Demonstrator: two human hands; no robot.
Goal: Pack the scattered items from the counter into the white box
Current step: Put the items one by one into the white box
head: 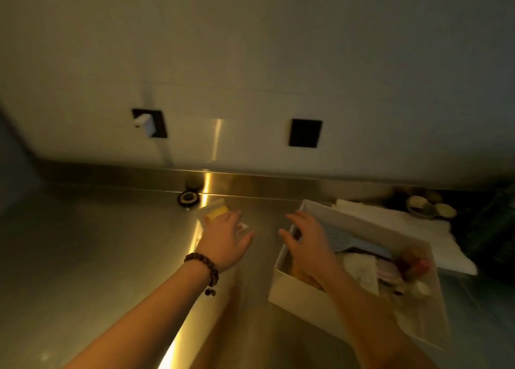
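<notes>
Fingers of our left hand point(225, 237) rest spread on the clear yellow-filled packet point(214, 212) on the steel desk point(83, 243); our right hand point(306, 240) hovers relaxed over the white cardboard box's point(295, 293) left rim, bare desk between them.

The left hand point(225, 236) hides most of the yellow packet point(214, 211); its grip is unclear.

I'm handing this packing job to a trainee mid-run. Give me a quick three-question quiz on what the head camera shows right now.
1. True or false: the blue hairbrush lies inside the white box.
2. Which hand wears the bead bracelet? A) left B) right
3. Fill in: the left hand reaches onto a packet with a ____ item on the steel counter.

Key: 1 true. 2 A. 3 yellow. The right hand hovers open over the box's left edge.
</notes>
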